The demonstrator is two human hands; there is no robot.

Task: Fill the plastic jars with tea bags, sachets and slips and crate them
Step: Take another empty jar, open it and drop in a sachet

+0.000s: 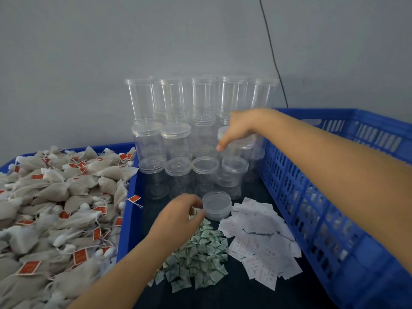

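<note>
At the far left, a shallow blue plastic tray (pixel 128 210) is heaped with beige tea bags (pixel 55 197) carrying red paper tags on white strings. Just right of it, on the dark desk (pixel 234 293), the left hand (pixel 178 214) rests on the top of a pile of small green-and-white sachets (pixel 200 259); its fingers (pixel 196 216) are curled down into the pile, and whether they pinch a sachet cannot be told. Touching those fingers is a low round clear plastic lid (pixel 216 205). Behind it stands a stack of clear plastic jars (pixel 189 134), three tiers against the grey wall (pixel 133 41), several of them capped. To the right of the sachets lies a spread of white printed paper slips (pixel 260 241). The right hand (pixel 237 128) reaches over the stack and is wrapped around the capped top of a jar in the middle tier, one finger pointing down. At the far right sits a tall blue slatted plastic crate (pixel 312 197), the right forearm crossing above its rim.
</note>
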